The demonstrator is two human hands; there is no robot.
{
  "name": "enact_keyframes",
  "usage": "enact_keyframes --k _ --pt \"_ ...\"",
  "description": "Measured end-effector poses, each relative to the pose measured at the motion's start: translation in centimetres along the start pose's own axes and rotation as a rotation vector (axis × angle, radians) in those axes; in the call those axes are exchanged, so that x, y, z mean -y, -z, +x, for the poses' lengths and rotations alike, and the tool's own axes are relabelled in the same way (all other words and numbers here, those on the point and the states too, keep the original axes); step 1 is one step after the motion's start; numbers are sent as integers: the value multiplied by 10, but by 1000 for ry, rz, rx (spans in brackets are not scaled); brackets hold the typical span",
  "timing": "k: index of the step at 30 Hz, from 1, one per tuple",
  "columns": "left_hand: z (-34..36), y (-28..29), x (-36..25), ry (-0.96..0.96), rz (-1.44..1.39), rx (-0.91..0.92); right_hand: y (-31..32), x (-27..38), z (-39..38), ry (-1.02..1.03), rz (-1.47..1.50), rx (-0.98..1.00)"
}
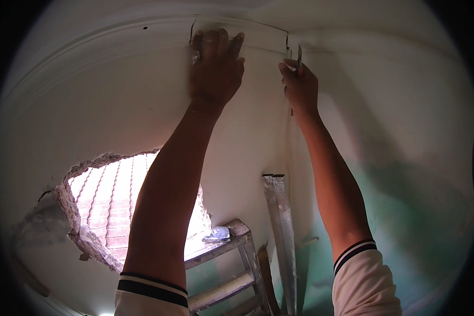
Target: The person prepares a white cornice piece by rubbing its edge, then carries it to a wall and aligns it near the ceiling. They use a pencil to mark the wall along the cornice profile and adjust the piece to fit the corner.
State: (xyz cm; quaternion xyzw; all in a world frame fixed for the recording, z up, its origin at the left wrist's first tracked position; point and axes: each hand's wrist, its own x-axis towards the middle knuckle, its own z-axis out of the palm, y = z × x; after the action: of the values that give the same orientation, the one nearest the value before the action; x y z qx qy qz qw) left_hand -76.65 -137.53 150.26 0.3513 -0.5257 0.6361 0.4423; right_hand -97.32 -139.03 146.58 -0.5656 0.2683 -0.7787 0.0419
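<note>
Both my arms reach up to a white cornice strip [260, 37] where the wall meets the ceiling. Dark gaps show at both ends of this piece. My left hand [216, 66] lies against the strip with its fingers stretched upward. A pale spot shows by its outer finger; I cannot tell what it is. Just below the strip's right end, near the corner, my right hand [302, 87] is closed around a thin flat-bladed tool [299, 54]. The blade points up; the fingers hide most of the handle.
Below my left arm, a ragged hole [78, 231] in the wall opens onto ridged roofing [108, 205]. A stepladder [240, 229] carries a small clear-and-bluish object [219, 234]. Beside it, a long metal bar [280, 221] leans near the corner. Green patches mark the right wall [405, 205].
</note>
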Motion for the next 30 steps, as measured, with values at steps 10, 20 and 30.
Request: enact_keyframes --k 10,20,30 --pt "-2 -2 3 17 -79 -26 -39 17 41 515 -489 -132" --pt "-3 -1 6 8 -180 -93 -35 17 67 643 -696 -121" --pt "-6 14 8 -32 -526 -302 9 45 29 457 -716 -47"
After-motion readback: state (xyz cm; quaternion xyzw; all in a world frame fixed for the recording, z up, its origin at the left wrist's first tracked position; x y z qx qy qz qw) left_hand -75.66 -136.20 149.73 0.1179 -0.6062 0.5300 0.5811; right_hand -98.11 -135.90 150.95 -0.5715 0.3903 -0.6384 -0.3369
